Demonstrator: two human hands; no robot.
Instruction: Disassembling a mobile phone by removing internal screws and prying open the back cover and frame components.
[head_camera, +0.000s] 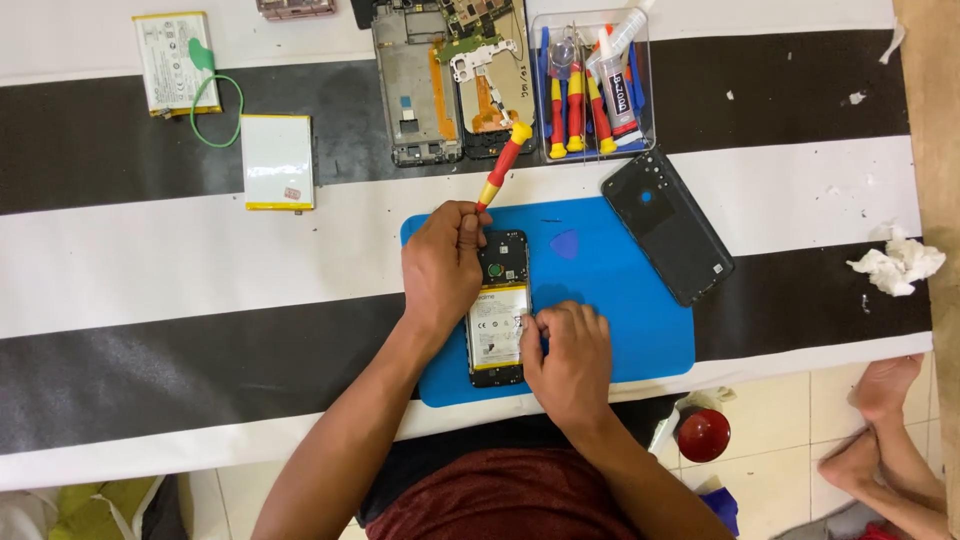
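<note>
- Black and white stripes run across the work surface (150, 260), with pale floor tiles showing along its near edge.
- At far left, a phone battery (176, 62) lies beside a loop of green wire (222, 110), and a second battery (277, 161) with yellow edges rests just to the right of it.
- Further along the top, two stripped phone frames (452, 80) lie side by side with their circuit boards exposed.
- On a blue mat (620, 300) near the middle lies an opened phone (499, 310), back cover off and its battery showing.
- The person's left hand (440, 270) pinches a red and yellow screwdriver (502, 162) between thumb and fingers, the tip down at the phone's upper end.
- The right hand (570, 355) rests on the phone's lower right edge, fingers curled against it and pressing it to the mat.
- A blue pick (566, 243) lies on the mat just right of the phone.
- Beyond the mat stands a clear tray (645, 90) of screwdrivers and a glue tube.
- A dark back cover (666, 226) lies partly on the mat's right corner.
- Crumpled tissue (897, 264) sits at far right, and another person's bare feet (880, 420) show on the tiles below.
</note>
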